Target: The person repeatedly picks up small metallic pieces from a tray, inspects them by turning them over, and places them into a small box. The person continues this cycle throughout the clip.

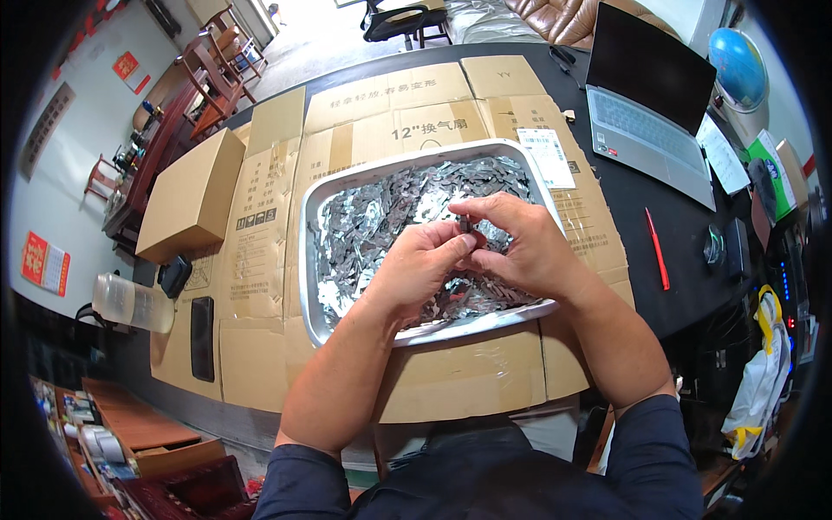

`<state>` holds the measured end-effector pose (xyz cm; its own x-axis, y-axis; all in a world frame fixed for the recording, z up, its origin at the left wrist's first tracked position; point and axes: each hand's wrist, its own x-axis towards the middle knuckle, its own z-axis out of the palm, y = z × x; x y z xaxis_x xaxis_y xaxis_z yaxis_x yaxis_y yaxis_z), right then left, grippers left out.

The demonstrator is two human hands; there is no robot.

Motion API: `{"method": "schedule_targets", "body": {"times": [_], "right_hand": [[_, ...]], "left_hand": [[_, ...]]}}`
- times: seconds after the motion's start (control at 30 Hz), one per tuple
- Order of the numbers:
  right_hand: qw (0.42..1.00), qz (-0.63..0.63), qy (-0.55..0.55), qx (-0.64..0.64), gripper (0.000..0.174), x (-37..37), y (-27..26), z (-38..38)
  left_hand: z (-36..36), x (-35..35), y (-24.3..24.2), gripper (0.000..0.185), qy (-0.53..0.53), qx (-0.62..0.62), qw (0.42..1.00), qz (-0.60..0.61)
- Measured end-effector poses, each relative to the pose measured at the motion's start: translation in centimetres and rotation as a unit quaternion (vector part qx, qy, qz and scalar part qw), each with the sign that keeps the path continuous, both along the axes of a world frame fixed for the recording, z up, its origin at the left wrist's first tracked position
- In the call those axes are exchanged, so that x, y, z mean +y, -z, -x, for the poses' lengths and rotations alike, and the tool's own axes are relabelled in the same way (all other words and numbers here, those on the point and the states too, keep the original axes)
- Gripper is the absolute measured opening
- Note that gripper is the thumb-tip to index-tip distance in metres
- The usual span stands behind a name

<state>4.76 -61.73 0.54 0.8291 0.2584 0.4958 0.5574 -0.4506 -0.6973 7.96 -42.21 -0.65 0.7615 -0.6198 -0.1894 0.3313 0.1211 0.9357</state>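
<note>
A wide metal tray (426,337) holds a deep heap of small dark and shiny flat metal pieces (370,224). Above the heap's right half, my left hand (416,260) pinches a small dark part (465,223) between thumb and forefinger. My right hand (530,237) curves around the same part from the right, its forefinger over the top and its thumb below. Whether the right fingertips grip the part is hidden by the overlapping fingers. Both hands stay over the tray, with the forearms crossing its front rim.
Flattened cardboard (260,351) lies under the tray. To the left are a closed carton (188,195), a plastic jug (133,302) and a phone (203,338). On the right lie a red pen (656,250) and an open laptop (650,110). A paper label (549,159) touches the tray's far right corner.
</note>
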Motion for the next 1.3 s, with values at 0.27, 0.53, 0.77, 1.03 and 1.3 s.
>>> {"method": "schedule_targets", "body": {"times": [0.27, 0.53, 0.77, 1.03, 1.3], "right_hand": [[0.999, -0.030, -0.007, -0.010, 0.062, -0.3, 0.0, -0.2], [0.999, -0.038, -0.017, 0.011, 0.066, -0.4, -0.1, -0.2], [0.999, 0.014, -0.024, -0.035, 0.060, -0.6, 0.0, -0.2], [0.999, 0.004, 0.000, -0.036, 0.073, -0.5, 0.1, -0.2], [0.999, 0.013, 0.050, -0.019, 0.068, -0.8, 0.2, -0.7]], "left_hand": [[-0.1, 0.2, 0.1, 0.021, 0.001, 0.006, 1.000, 0.015], [-0.3, 0.6, 0.2, 0.021, 0.022, 0.021, 0.999, 0.010], [-0.5, 0.7, 0.1, 0.027, 0.045, -0.015, 0.999, -0.014], [-1.3, 1.1, 0.3, 0.042, -0.099, 0.041, 0.994, 0.024], [-1.1, 0.3, 0.5, 0.028, -0.238, -0.186, 0.953, -0.030]]}}
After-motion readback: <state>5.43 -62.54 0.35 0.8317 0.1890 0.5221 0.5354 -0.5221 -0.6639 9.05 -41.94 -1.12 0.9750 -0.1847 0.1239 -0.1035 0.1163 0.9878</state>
